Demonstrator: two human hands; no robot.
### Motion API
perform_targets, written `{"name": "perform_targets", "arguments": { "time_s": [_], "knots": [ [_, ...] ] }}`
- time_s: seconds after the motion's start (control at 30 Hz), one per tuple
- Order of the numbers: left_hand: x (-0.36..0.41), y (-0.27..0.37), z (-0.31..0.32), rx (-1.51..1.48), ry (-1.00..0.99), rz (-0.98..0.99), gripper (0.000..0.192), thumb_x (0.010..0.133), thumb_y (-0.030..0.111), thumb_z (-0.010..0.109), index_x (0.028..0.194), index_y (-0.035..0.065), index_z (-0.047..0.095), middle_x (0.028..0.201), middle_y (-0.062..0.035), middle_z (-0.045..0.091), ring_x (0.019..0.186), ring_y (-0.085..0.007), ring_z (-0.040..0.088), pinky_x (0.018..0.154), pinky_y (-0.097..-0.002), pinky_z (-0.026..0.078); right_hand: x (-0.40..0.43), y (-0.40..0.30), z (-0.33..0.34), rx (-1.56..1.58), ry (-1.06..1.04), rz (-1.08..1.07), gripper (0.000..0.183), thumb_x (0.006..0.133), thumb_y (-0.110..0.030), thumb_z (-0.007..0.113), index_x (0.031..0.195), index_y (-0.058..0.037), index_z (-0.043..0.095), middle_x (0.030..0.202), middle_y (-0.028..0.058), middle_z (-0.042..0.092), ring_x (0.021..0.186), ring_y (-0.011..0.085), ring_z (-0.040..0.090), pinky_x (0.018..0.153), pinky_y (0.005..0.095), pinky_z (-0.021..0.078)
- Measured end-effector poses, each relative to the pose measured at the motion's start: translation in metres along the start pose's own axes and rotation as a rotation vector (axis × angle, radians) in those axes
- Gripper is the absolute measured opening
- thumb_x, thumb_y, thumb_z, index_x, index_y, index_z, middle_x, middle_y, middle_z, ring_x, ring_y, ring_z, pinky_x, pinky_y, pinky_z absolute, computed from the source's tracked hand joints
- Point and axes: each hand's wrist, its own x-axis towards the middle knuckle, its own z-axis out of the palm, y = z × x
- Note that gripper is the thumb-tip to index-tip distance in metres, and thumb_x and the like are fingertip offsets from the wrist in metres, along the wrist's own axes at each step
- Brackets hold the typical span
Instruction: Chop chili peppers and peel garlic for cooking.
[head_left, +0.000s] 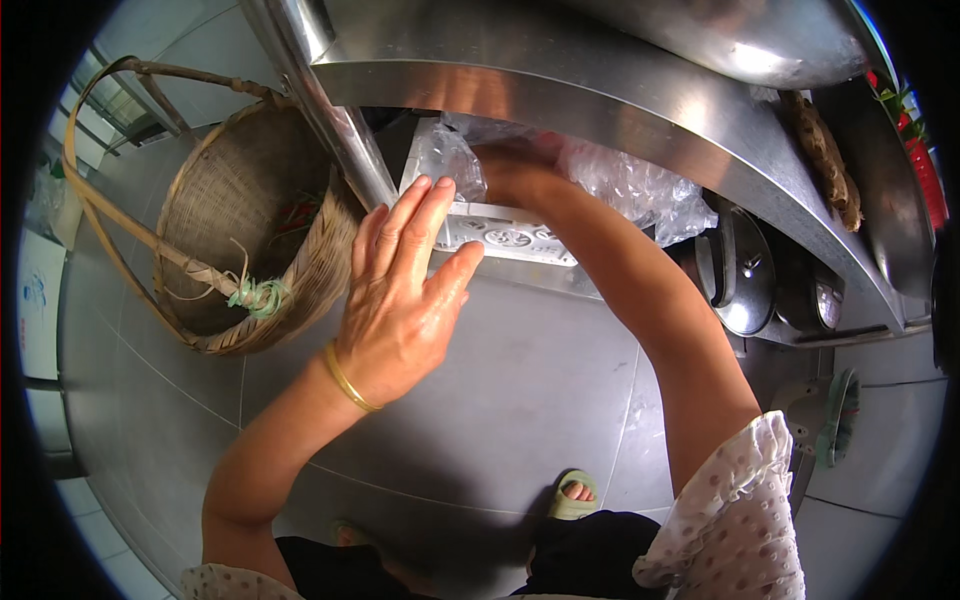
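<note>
My right hand (514, 176) reaches under the edge of a stainless steel table (525, 94), among clear plastic bags (622, 180). Its fingers are hidden there, so I cannot tell whether they grip anything. Below that wrist a white plastic basket (506, 238) with a patterned openwork side sits on the lower shelf. My left hand (405, 292), with a gold-coloured bangle (349, 379) on its wrist, holds nothing. Its fingers are stretched out and the thumb stands apart. The fingertips overlap the basket's left end in view; whether they touch it is unclear.
A woven bamboo basket (225, 180) with a tall handle stands left of the steel table leg (330, 105), with some red and green bits inside. A lidded pot (750, 274) is on the shelf at right. Grey floor tiles (525, 390) lie below.
</note>
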Motion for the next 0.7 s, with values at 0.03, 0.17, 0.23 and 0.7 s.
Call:
{"name": "perform_targets", "arguments": {
  "time_s": [0.03, 0.17, 0.23, 0.7],
  "knots": [
    [-0.001, 0.0, 0.001, 0.007, -0.016, -0.003, 0.041, 0.068, 0.003, 0.069, 0.108, 0.0038, 0.057, 0.139, -0.0239, 0.033, 0.13, -0.04, 0.032, 0.104, -0.0499, 0.027, -0.001, 0.0, 0.002, 0.002, 0.001, 0.0, 0.047, 0.078, -0.035, 0.063, 0.115, -0.0063, 0.059, 0.119, 0.0162, 0.06, 0.11, 0.0277, 0.056, 0.093, 0.0391, 0.0417],
    [-0.007, 0.0, 0.001, 0.01, -0.037, 0.001, 0.04, 0.068, 0.004, 0.07, 0.106, 0.0037, 0.058, 0.139, -0.023, 0.034, 0.13, -0.0394, 0.032, 0.104, -0.0494, 0.027, -0.017, 0.008, 0.0, -0.225, 0.19, -0.243, 0.038, 0.079, -0.024, 0.059, 0.112, -0.0058, 0.061, 0.115, 0.0179, 0.061, 0.107, 0.0312, 0.057, 0.091, 0.0415, 0.0424],
    [-0.01, 0.001, -0.002, -0.001, -0.045, -0.029, 0.038, 0.068, 0.005, 0.07, 0.105, 0.0037, 0.059, 0.138, -0.022, 0.035, 0.13, -0.0384, 0.032, 0.104, -0.0488, 0.028, -0.027, 0.007, -0.009, -0.22, 0.212, -0.368, 0.034, 0.081, -0.014, 0.055, 0.112, -0.0064, 0.062, 0.114, 0.0187, 0.061, 0.105, 0.0328, 0.059, 0.088, 0.0432, 0.0435],
    [-0.022, 0.0, -0.026, -0.326, 0.056, -0.152, 0.039, 0.074, -0.002, 0.066, 0.112, 0.002, 0.056, 0.117, -0.0131, 0.055, 0.104, -0.0268, 0.057, 0.087, -0.0353, 0.046, -0.18, -0.038, -0.026, -0.26, 0.705, -0.38, 0.06, 0.067, -0.012, 0.074, 0.119, -0.001, 0.046, 0.094, 0.0194, 0.063, 0.084, 0.0337, 0.064, 0.07, 0.0402, 0.0514]
  ]
}}
